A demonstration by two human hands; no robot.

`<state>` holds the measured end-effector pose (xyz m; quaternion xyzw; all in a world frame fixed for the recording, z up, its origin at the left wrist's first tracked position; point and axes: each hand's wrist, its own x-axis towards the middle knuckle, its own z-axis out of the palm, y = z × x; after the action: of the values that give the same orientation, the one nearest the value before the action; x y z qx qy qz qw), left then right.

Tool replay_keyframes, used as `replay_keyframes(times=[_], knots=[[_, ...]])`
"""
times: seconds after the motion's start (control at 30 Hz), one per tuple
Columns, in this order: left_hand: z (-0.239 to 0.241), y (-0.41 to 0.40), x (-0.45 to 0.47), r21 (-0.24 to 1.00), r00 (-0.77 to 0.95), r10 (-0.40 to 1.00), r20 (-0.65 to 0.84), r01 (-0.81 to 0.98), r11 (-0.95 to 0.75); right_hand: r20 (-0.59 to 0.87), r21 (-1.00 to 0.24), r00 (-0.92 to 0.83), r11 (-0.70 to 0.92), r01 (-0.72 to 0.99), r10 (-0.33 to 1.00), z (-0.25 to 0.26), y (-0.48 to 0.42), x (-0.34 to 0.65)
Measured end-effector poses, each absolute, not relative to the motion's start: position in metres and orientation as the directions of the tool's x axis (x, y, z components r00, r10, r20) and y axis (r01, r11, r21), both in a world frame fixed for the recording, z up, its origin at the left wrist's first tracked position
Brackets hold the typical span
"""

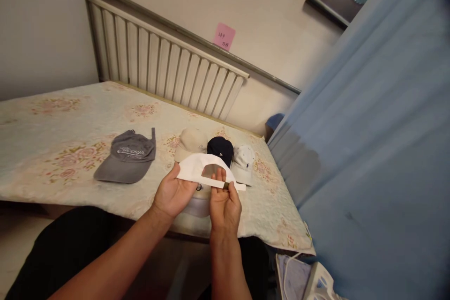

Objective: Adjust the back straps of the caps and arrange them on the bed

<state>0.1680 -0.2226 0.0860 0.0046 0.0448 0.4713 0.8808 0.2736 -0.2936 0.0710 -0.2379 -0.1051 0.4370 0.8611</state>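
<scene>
I hold a white cap (195,167) upside down over the near edge of the bed, its back opening facing me. My left hand (173,193) cups the cap from the left side. My right hand (224,204) pinches the cap's white back strap (225,183) near its small metal buckle. Beyond the cap lie a beige cap (191,142), a dark navy cap (221,148) and a white cap (243,161) in a row. A grey cap (125,155) with white lettering lies apart to the left.
The caps rest on a bed with a floral cover (70,140). A white radiator (165,63) runs along the wall behind. A blue curtain (369,150) hangs on the right. A pink note (224,36) is stuck on the wall. A white object (318,283) lies low right.
</scene>
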Motion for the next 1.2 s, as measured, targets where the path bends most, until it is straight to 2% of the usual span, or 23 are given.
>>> replay_keyframes(times=[0.37,0.6,0.8,0.97,1.2], knots=[[0.092,-0.231,0.174,0.052,0.629,0.774,-0.065,-0.773,0.632,0.071,-0.561,0.587,0.519,-0.645,0.807,0.068,-0.291,0.264],[0.085,-0.221,0.170,0.081,0.589,0.801,-0.104,-0.798,0.597,0.077,-0.573,0.616,0.540,-0.617,0.784,0.062,-0.292,0.277],[0.084,-0.231,0.179,0.109,0.626,0.778,-0.049,-0.771,0.627,0.132,-0.631,0.558,0.504,-0.590,0.819,0.063,-0.287,0.257],[0.078,-0.236,0.183,0.116,0.666,0.744,-0.062,-0.735,0.668,0.030,-0.707,0.661,0.484,-0.516,0.750,0.059,-0.278,0.243],[0.078,-0.224,0.175,0.062,0.613,0.782,-0.110,-0.781,0.621,0.043,-0.605,0.679,0.560,-0.567,0.733,0.065,-0.281,0.253]])
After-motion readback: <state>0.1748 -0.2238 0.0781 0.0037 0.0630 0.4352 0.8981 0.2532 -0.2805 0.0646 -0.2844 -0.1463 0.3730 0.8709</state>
